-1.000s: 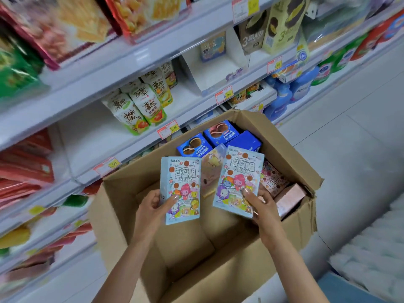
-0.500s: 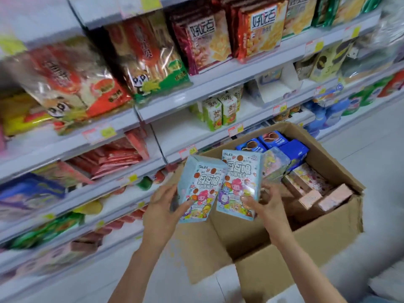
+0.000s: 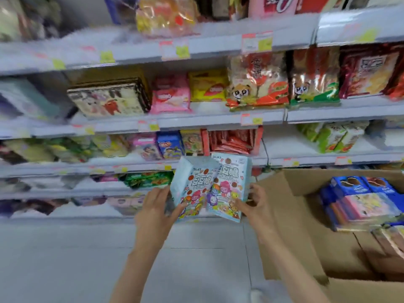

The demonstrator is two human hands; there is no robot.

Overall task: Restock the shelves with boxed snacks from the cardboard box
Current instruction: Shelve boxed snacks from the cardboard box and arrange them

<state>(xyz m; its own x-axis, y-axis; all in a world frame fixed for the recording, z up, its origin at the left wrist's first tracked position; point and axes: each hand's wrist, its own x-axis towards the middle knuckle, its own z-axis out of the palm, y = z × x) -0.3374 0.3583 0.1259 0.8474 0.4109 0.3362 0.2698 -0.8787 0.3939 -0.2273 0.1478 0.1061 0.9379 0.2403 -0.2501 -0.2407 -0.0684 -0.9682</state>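
**Hands carry two snack boxes toward the shelves, carton far from empty**

Left hand is closed round the lower edge of one pale blue snack box, thumb across its front; right hand grips a second matching box from the side and behind, fingers curled on it. Both boxes sit at the centre of the frame, edges overlapping, held up in front of the lower shelves and not yet set down

By my reading the job is at an early or middle point: the cardboard box at the lower right is open and holds a stack of blue boxes and pinkish packs, so plenty is left to shelve. Which shelf spot these two belong to I cannot tell, as the view is blurred

Shelving fills the upper half of the frame, several grey tiers with price tags on their edges, stocked with bags and packs. A pale grey tiled floor spreads across the lower left; the carton appears to stand on it, just beside the shelving
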